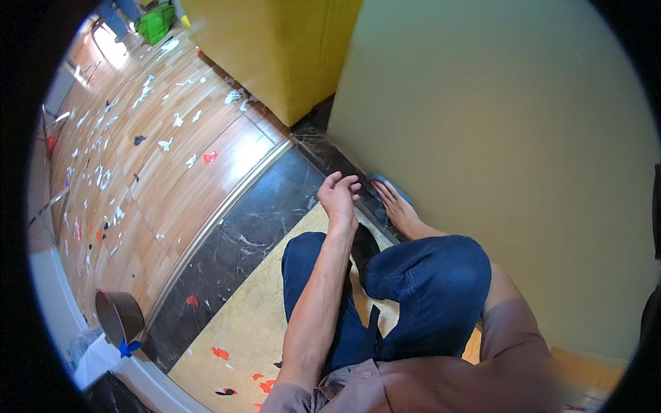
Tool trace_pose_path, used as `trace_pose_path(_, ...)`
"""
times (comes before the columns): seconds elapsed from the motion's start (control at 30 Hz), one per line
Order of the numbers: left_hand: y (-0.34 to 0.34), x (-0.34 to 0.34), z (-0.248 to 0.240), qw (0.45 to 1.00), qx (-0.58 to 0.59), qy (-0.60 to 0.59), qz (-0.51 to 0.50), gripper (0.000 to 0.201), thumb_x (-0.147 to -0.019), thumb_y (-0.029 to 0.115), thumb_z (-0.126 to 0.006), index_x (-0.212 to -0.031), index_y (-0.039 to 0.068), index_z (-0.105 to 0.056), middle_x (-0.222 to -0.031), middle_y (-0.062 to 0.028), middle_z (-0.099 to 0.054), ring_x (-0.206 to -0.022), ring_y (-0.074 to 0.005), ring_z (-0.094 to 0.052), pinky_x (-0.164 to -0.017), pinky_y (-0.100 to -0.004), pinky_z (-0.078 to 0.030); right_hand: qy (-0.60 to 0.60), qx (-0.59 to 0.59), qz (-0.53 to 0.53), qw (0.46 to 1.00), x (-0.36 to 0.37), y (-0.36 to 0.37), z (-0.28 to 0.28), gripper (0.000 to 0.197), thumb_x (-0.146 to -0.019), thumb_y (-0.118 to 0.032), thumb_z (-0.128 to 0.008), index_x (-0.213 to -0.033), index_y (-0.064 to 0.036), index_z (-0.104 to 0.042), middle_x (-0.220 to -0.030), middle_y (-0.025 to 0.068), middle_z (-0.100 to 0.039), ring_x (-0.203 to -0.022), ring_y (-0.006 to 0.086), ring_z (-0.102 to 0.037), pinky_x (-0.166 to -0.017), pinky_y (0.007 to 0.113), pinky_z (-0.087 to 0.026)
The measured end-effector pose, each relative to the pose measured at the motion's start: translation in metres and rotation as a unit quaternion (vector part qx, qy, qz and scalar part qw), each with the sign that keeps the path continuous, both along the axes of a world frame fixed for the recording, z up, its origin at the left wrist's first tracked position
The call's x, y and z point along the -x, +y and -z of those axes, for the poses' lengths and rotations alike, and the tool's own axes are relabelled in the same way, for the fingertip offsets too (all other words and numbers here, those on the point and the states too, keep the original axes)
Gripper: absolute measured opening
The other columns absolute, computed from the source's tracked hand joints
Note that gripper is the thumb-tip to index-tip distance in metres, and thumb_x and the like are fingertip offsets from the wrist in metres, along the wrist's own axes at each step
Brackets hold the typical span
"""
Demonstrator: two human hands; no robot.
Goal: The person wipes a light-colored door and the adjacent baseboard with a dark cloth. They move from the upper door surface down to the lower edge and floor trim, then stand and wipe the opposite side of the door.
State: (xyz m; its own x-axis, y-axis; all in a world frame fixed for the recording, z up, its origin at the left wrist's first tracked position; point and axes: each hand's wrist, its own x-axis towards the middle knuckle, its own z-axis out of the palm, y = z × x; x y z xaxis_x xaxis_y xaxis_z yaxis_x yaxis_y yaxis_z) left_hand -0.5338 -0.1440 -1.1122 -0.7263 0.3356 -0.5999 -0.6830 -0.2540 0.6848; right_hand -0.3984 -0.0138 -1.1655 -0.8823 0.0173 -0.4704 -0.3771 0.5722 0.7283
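Observation:
My right hand point(391, 203) presses a grey-blue pad or folded cloth point(378, 184) against the dark marbled baseboard point(330, 153), low by the pale green wall point(496, 124). Its fingers lie over the pad, so the pad's exact kind cannot be made out. My left hand point(339, 198) hangs in front of my knees, palm turned up. Its fingers are loosely curled and apart, with nothing seen in them. I am crouching, and a black shoe point(365, 246) shows between my legs, close to the baseboard.
Paper scraps point(165, 144) litter the wood floor point(158, 199) at left; red bits point(267, 385) lie on the yellowish tile point(241, 323). A black stone strip point(234, 248) separates them. A yellow wall corner point(275, 62) stands ahead. A brown round container point(119, 316) sits lower left.

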Motion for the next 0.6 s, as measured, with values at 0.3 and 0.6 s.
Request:
trace_pose_path(0.3, 0.0, -0.001, -0.009, 0.993, -0.043, -0.046, 0.096, 0.04, -0.089, 0.002, -0.053, -0.129, 0.002, -0.046, -0.094, -0.012, -0.069, -0.075, -0.0164, -0.064, -0.059, -0.0287, -0.047, -0.043, 0.212, 0.014, 0.976, -0.136, 0.029, 0.025, 0.043, -0.094, -0.024, -0.046, -0.124, 0.0033, -0.062, -0.146, 0.0212, -0.047, -0.141, 0.0367, -0.038, -0.12, 0.055, -0.021)
trace_pose_path(0.6, -0.031, 0.026, -0.016, 0.996, -0.047, -0.049, -0.057, 0.04, -0.09, 0.003, -0.053, -0.129, 0.003, -0.045, -0.095, -0.0113, -0.069, -0.074, -0.016, -0.063, -0.06, -0.0277, -0.047, 0.28, 0.544, 0.159, 0.775, 0.0, -0.021, 0.033, 0.054, -0.086, -0.023, -0.061, -0.131, 0.005, -0.051, -0.141, 0.0277, -0.045, -0.135, 0.043, -0.04, -0.115, 0.053, -0.028)
